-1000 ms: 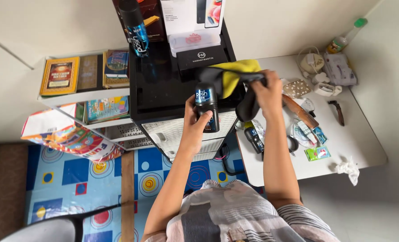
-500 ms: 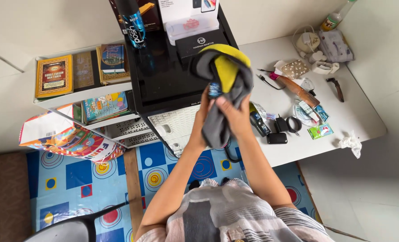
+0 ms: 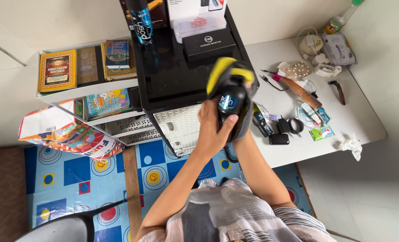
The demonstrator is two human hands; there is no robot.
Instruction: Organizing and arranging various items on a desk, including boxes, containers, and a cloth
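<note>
Head view: left hand (image 3: 213, 130) is closed around a dark deodorant bottle (image 3: 228, 102), fingers wrapped about its lower body, label facing the camera. Right hand is almost wholly hidden under a grey-and-yellow cloth (image 3: 230, 76) that wraps the bottle's top and far side; only its forearm shows, so its grip cannot be told, though it appears to bear the cloth against the bottle. Bottle is held in the air over the front edge of the black cabinet (image 3: 172, 80), beside the white table (image 3: 365, 130).

Step in hand, as judged: wiping the bottle with the cloth. Next move calls for a steady left-hand grip while the cloth turns round the bottle, and care over the taller blue spray can (image 3: 141, 24) and black box (image 3: 208, 44) on the cabinet top.
</note>
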